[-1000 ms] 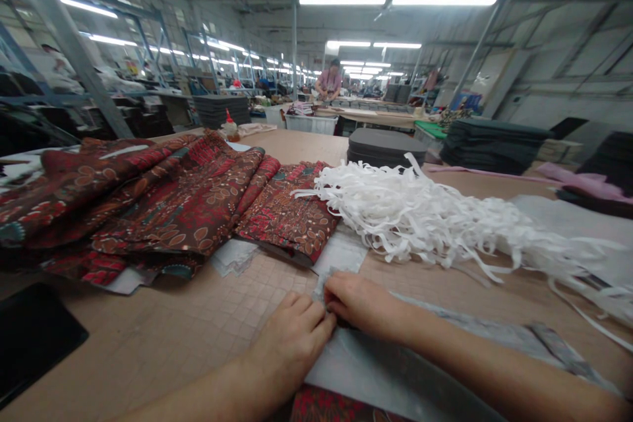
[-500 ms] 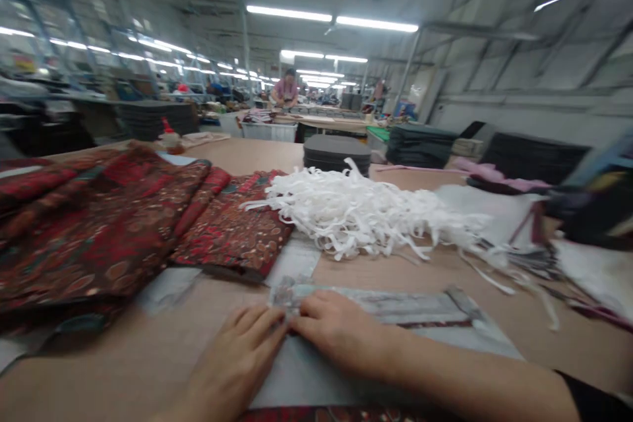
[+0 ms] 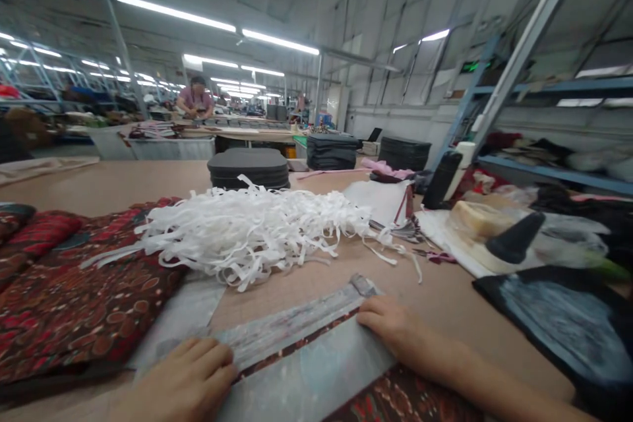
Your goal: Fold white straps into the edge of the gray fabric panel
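A piece of fabric (image 3: 316,369) lies before me, pale grey side up. Its far edge is folded over, and a narrow brown-red patterned strip shows along the fold. My left hand (image 3: 190,376) is on the fold's left end, fingers together and bent over it; the fingertips are partly hidden. At the right end my right hand (image 3: 393,326) is closed on the edge, thumb and fingers close together. Beyond the right end of the fold sticks up a small grey tab (image 3: 363,285). Below, more patterned fabric (image 3: 405,399) shows at the frame's bottom.
Red-brown patterned fabric (image 3: 113,303) is heaped at left. A pile of white strips (image 3: 257,227) lies ahead, with a stack of dark grey pads (image 3: 248,168) behind it. A dark cone (image 3: 514,239) and a black pad (image 3: 558,323) are at right. Another person (image 3: 196,99) stands far off.
My view has turned to the right. My hands, close together at the fold's left end before, are now apart: the right one has moved along to the right end.
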{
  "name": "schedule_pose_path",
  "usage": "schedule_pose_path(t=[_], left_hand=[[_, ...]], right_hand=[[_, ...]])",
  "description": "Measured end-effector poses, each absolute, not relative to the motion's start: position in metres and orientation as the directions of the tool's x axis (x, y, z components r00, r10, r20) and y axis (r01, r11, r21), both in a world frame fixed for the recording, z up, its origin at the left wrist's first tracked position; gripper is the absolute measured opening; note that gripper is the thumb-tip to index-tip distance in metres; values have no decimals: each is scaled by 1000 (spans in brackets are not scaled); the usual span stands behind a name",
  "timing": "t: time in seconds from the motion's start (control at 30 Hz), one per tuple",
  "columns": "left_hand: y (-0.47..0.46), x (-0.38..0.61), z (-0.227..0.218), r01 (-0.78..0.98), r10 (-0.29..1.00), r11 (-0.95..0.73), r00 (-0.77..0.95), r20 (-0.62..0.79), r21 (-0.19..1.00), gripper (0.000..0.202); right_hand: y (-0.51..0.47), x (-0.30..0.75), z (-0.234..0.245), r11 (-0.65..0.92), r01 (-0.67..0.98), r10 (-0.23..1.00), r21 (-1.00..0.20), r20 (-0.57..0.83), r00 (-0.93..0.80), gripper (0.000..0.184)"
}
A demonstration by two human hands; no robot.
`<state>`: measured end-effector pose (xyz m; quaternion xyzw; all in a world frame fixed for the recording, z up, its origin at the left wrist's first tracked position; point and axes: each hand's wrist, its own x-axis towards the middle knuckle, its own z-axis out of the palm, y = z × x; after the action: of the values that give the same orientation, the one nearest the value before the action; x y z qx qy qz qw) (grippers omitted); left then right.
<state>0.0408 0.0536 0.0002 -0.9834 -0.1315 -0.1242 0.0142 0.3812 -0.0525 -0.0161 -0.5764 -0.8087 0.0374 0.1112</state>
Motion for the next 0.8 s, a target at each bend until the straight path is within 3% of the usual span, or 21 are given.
schedule_pose_path(t=[0.17, 0.3, 0.43, 0.53, 0.67, 0.8], left_hand=[[50, 141, 7, 175, 185, -980, 976, 113, 93, 21], [51, 199, -12, 133, 163, -978, 968, 191, 159, 25], [48, 222, -18, 138, 136, -990, 981, 141, -1, 19], [46, 226, -18, 106, 92, -988, 988, 123, -112, 18], [45, 236, -23, 128, 115, -989, 980, 163, -75, 19], [45, 248, -29, 154, 141, -986, 971, 192, -57, 24]], right_hand=[[-56, 402, -32, 244, 916, 955, -319, 243, -170, 35], [-56, 395, -25, 292, 914, 945, -283, 231, -230, 30], [-57, 393, -17, 315, 911, 944, -266, 185, -272, 22], [-57, 402, -24, 233, 917, 959, -323, 232, -162, 23], [-55, 415, -38, 182, 883, 942, -432, 335, -30, 29], [-52, 419, -44, 178, 865, 940, -470, 342, -8, 28]])
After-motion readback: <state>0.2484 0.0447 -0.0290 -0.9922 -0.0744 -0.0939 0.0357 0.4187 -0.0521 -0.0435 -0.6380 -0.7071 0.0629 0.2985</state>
